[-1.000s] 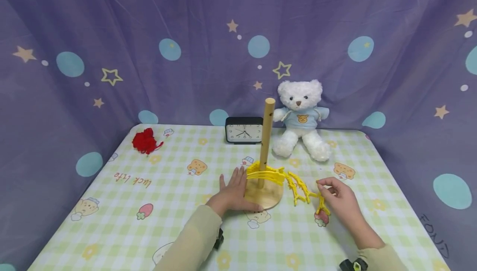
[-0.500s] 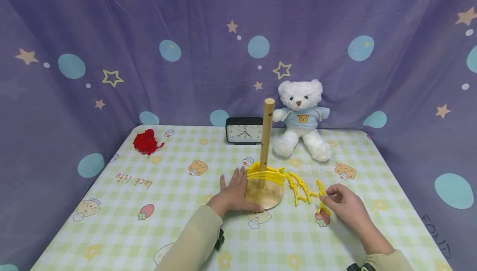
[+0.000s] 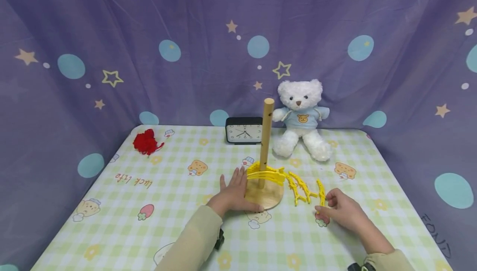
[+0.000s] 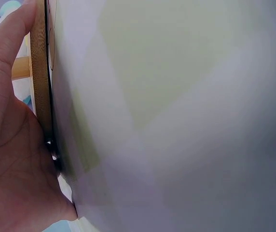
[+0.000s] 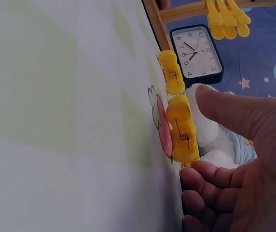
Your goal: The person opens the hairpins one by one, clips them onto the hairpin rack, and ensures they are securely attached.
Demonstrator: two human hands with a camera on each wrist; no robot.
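A wooden stand [image 3: 266, 138] with a round base [image 3: 270, 196] rises from the middle of the table, several yellow clips [image 3: 273, 176] on its low part. My left hand [image 3: 234, 194] rests against the base's left side, fingers straight and thumb along its front edge. Right of the stand lie loose yellow spring clips [image 3: 294, 188]. My right hand [image 3: 344, 211] is beside the rightmost clip [image 3: 321, 190], thumb at its near end and fingers at its right side. In the right wrist view a clip [image 5: 182, 133] lies between thumb and spread-apart fingertips, which do not visibly close on it.
Behind the stand are a black desk clock [image 3: 244, 131] and a white teddy bear [image 3: 301, 122] in a blue shirt. A red yarn bundle [image 3: 146, 142] lies at the back left. A purple curtain [image 3: 208, 88] hangs behind the checked tablecloth [image 3: 179, 238].
My right hand has gone from the rightmost clip's far end toward its near end, drawing slightly right and nearer. My left hand has stayed at the base.
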